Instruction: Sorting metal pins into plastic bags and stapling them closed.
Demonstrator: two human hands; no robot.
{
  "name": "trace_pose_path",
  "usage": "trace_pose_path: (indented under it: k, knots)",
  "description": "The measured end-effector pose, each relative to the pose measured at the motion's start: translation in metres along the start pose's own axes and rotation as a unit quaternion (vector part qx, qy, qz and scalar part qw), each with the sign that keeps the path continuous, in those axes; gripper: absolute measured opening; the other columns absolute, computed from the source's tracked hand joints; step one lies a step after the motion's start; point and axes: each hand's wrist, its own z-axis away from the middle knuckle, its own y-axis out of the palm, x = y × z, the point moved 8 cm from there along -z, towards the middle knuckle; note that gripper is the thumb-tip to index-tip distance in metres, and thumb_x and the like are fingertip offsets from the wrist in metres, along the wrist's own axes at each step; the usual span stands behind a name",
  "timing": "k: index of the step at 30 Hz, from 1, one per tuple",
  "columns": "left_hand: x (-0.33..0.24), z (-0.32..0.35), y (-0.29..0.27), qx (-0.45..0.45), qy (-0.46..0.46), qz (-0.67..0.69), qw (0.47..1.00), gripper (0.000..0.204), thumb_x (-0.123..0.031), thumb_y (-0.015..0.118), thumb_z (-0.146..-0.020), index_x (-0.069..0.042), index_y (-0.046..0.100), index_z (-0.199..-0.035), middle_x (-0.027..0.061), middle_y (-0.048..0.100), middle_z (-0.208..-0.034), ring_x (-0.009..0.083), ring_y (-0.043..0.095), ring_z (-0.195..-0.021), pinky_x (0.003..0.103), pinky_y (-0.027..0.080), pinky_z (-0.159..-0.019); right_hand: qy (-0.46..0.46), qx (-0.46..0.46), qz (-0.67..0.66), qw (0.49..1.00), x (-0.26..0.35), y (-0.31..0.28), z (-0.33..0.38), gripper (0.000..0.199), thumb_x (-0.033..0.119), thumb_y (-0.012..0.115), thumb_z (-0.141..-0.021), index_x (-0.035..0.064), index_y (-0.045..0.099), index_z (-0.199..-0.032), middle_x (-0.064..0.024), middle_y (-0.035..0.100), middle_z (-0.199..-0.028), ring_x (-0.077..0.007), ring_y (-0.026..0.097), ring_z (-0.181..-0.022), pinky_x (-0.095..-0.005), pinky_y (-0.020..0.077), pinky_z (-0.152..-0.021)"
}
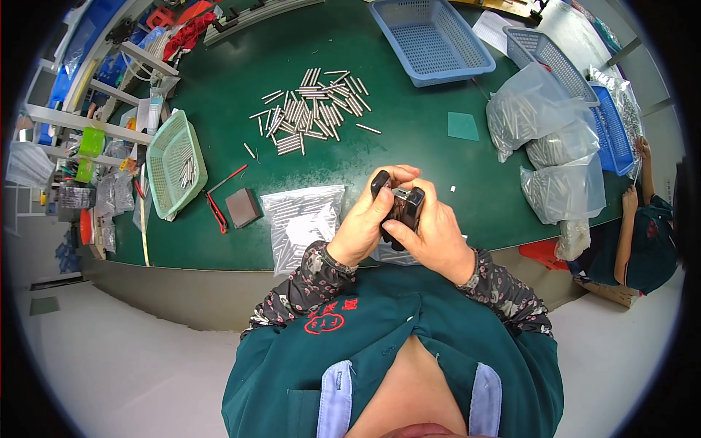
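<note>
Close to my body, above the front edge of the table, both hands grip a black hand tool with a bright metal part, which looks like a stapler. My left hand closes around one black end of it. My right hand wraps the other side, its thumb lying across the black body. Fingers hide much of the tool. Left of my hands lies a clear plastic bag of metal pins with a white label on it. Another clear bag shows partly beneath my hands.
Loose metal pins are spread on the green table. Leftward are a brown block, a red-handled tool and a green basket. Blue basket, filled bags and a co-worker are rightward.
</note>
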Motion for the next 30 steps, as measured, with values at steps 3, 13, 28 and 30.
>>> trace_pose_path:
  k: [3,13,28,30]
  knots:
    - [-0.005,0.002,-0.001,0.021,0.025,-0.056,0.998,0.05,-0.044,0.037,-0.087,-0.003,0.037,-0.117,0.011,0.036,-0.12,0.0191,0.04,-0.107,0.031,0.032,-0.092,-0.004,0.009,0.007,1.0,0.003,0.002,-0.002,0.05,0.024,0.062,-0.074,0.0025,0.032,-0.107,-0.0169,0.057,-0.078,-0.0356,0.057,-0.068,-0.0395,0.0449,-0.056]
    - [0.003,0.02,-0.03,0.02,-0.191,-0.236,0.953,0.045,-0.036,0.06,-0.077,0.0,0.047,-0.101,0.0073,0.053,-0.085,0.0087,0.052,-0.066,0.023,0.046,-0.055,-0.126,0.097,0.302,0.94,0.035,-0.007,-0.017,0.034,0.012,0.064,-0.061,0.004,0.044,-0.087,-0.0055,0.051,-0.06,-0.021,0.051,-0.062,-0.0315,0.0412,-0.049]
    - [-0.042,0.043,-0.025,-0.12,0.081,-0.278,0.95,0.053,-0.013,0.07,-0.066,0.0,0.043,-0.11,0.0108,0.051,-0.102,0.0164,0.053,-0.089,0.025,0.048,-0.068,0.243,-0.083,-0.572,0.779,-0.014,0.026,-0.002,0.04,0.026,0.053,-0.084,0.003,0.039,-0.113,-0.0117,0.051,-0.105,-0.0159,0.051,-0.094,-0.0294,0.0415,-0.079]
    - [-0.036,0.045,-0.016,-0.066,0.104,-0.358,0.926,0.061,-0.017,0.074,-0.061,-0.001,0.043,-0.111,0.012,0.05,-0.099,0.0219,0.053,-0.087,0.028,0.047,-0.07,0.25,-0.158,-0.522,0.8,-0.019,0.02,-0.004,0.024,0.019,0.051,-0.083,0.0023,0.045,-0.1,-0.0125,0.054,-0.092,-0.0209,0.054,-0.087,-0.0371,0.0448,-0.08]
